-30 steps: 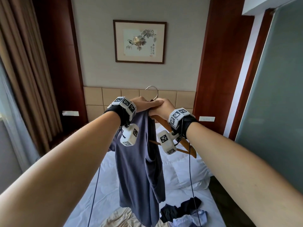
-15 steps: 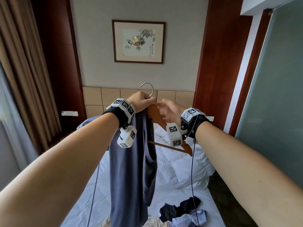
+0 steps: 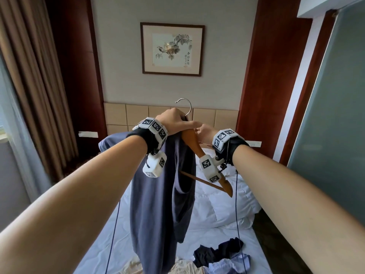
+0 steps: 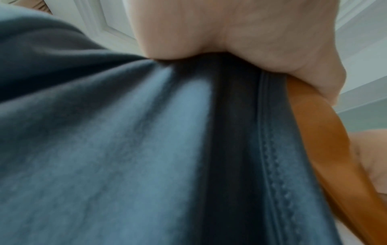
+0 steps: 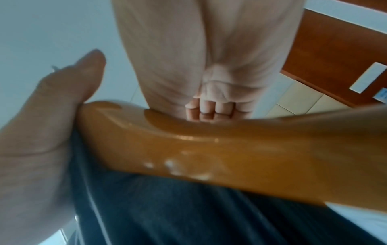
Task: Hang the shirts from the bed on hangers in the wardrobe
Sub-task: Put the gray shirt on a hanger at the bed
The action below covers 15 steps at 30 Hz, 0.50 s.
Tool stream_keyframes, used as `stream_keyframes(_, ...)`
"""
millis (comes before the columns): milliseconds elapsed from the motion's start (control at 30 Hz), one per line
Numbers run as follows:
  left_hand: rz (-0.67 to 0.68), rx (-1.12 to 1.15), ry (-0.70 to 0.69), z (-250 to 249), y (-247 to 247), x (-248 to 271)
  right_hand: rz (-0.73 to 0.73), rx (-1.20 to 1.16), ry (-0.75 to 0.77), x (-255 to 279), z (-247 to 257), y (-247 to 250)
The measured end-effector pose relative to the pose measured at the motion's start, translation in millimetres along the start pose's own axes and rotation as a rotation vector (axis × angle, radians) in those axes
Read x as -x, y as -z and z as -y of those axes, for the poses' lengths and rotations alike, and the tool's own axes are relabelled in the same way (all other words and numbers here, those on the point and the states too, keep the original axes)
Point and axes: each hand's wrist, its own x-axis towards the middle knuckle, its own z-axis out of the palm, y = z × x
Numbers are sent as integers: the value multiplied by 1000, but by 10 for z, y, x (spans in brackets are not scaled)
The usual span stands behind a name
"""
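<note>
I hold a wooden hanger (image 3: 192, 143) with a metal hook (image 3: 183, 98) up over the bed. A blue-grey shirt (image 3: 156, 204) hangs from its left side, and its bare right arm slopes down. My left hand (image 3: 173, 123) grips the hanger's neck together with the shirt's collar. The left wrist view shows that hand (image 4: 251, 41) clamping fabric (image 4: 125, 149) against wood (image 4: 326, 140). My right hand (image 3: 204, 133) sits at the bare right shoulder of the hanger. In the right wrist view its fingers (image 5: 209, 111) curl against the upper edge of the hanger (image 5: 230, 149), above the shirt (image 5: 188, 207).
Below lies the bed (image 3: 217, 230) with white pillows (image 3: 233, 200), a pile of dark and light-blue clothes (image 3: 221, 254) and a beige garment (image 3: 183, 267). A padded headboard (image 3: 138, 113) backs it. Curtains (image 3: 29, 86) hang at the left and a glass panel (image 3: 335, 115) stands at the right.
My right hand came off the hanger's neck, opened to the right, then came back with curled fingers onto the bare right arm. The shirt's sleeve swung out to the left.
</note>
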Motion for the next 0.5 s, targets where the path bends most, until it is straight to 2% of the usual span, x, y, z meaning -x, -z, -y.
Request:
stream_keyframes(67, -7, -37, 6, -3, 2, 4, -35, 116, 52, -73, -12, -37)
stream_keyframes(233, -42, -80, 38, 25, -25, -1, -168, 393, 4, -59, -85, -85)
stream_keyframes(367, -103, -85, 66, 17, 19, -7, -158, 410, -75, -22, -220, -30)
stream_keyframes(500, -161, -92, 80, 68, 63, -34, -148, 294, -210, 15, -430, 96)
